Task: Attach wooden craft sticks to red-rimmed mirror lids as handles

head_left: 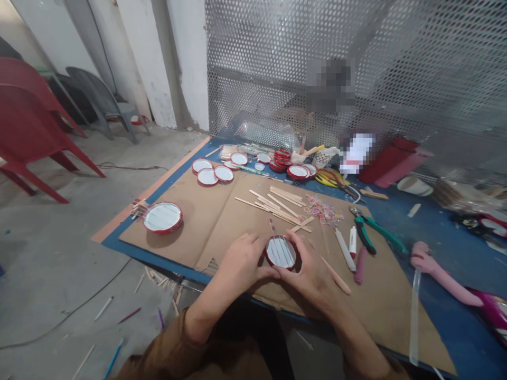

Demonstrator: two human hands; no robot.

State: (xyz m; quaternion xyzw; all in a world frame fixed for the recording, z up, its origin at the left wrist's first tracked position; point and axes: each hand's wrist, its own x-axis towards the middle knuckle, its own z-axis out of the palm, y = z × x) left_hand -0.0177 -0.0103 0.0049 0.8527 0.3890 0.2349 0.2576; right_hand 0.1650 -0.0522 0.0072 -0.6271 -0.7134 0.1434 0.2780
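Red-rimmed disc (281, 252) at near edge of cardboard (206, 224), gripped between left hand (246, 257) and right hand (308, 265); underside hidden from me. Clear plastic package (273, 138) behind, contents too blurred.

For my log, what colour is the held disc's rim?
The rim is red, clearest in head view.

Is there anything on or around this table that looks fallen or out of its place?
Yes: on the grey floor beside the blue table, thin pale wooden sticks and a slim blue pen-like item are scattered. They look dropped, since similar sticks lie on the brown cardboard sheet.
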